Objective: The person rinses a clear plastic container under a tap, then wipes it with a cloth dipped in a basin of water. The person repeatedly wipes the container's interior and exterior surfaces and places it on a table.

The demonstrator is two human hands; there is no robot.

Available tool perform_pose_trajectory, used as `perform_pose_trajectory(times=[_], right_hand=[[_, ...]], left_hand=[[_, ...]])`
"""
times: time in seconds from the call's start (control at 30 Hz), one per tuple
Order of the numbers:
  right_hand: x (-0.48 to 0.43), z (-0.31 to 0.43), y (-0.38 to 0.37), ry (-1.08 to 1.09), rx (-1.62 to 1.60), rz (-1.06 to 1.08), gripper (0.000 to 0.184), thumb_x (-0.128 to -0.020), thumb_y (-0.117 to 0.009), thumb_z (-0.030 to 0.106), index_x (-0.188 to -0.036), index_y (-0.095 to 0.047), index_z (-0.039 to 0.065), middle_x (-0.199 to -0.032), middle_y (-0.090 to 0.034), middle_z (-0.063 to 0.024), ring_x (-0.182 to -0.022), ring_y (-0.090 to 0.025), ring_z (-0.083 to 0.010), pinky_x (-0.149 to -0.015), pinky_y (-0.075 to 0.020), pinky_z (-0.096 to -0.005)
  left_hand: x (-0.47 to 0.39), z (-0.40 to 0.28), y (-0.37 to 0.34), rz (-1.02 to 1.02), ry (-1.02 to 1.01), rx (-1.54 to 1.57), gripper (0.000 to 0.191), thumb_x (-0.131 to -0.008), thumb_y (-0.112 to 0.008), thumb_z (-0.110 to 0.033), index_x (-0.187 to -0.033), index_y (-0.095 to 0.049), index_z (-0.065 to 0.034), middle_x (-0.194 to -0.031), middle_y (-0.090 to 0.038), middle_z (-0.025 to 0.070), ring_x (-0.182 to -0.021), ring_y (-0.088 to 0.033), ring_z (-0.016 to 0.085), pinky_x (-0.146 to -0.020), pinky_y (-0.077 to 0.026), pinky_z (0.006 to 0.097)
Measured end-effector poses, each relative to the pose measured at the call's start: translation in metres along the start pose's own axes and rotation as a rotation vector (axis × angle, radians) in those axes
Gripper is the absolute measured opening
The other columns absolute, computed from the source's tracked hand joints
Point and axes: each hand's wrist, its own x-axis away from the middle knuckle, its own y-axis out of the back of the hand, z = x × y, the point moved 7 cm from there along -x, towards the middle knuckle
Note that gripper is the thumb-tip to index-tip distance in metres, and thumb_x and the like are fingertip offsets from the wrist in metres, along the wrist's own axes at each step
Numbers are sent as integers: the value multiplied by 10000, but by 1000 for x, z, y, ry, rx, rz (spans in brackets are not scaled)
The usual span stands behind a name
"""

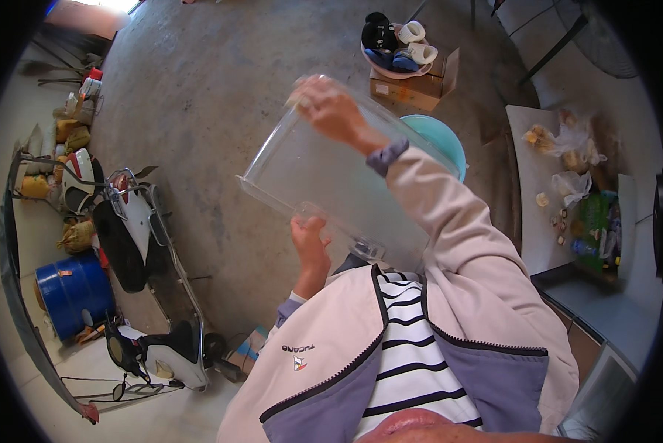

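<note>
A clear plastic storage box (309, 160) is held up at a tilt in front of my chest. My left hand (310, 243) grips its near edge, thumb and fingers around the rim by a rounded clear part. A clear latch or handle (367, 249) shows farther right along that edge. At the box's far corner is my right hand (331, 111), fingers curled and blurred; whether it grips the edge or presses something against it cannot be made out. Behind the box's right side, on the floor, stands a turquoise plastic basin (453, 144), partly hidden.
A basin of shoes (395, 72) rests on a cardboard box (409, 91) ahead. Bags and food lie on a white table (531, 221) to the right. Leftward are a motor scooter (124, 232), a blue drum (77, 293) and several sacks (35, 186).
</note>
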Motion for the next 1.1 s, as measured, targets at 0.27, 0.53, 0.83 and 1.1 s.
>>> perform_pose_trajectory(times=[0.27,0.53,0.83,1.1], right_hand=[[-28,15,-7,34,-19,150,331,-959,-545,366,-1091,-733,128,-1142,-703,-66,-1150,-624,-267,-1047,-448,-447],[134,-88,98,-568,-46,426,385,-975,-575,304,-1270,-632,64,-1292,-623,-175,-1183,-602,-347,-975,-494,-427],[153,-86,103,-409,28,253,430,-997,-551,255,-1399,-574,102,-1467,-521,-170,-1367,-481,-330,-1120,-400,-413],[25,-54,25,-138,1,266,407,-992,-537,406,-1327,-634,197,-1347,-612,-124,-1236,-581,-302,-1026,-470,-410]], left_hand=[[0,-4,3,19,5,61,687,-864,-657,-209,-1447,-321,-74,-1087,-537,58,-1016,-527,163,-748,-488,428],[-2,5,32,-40,69,154,788,-881,-645,-181,-1532,-220,-55,-1130,-520,77,-1048,-516,185,-779,-502,477],[-11,-1,30,34,-10,37,651,-888,-640,-221,-1429,-303,-90,-1085,-503,40,-1002,-507,184,-807,-496,476],[-6,-1,31,152,58,121,488,-895,-630,-328,-1271,-417,-100,-1190,-500,84,-1064,-498,214,-812,-504,497]])
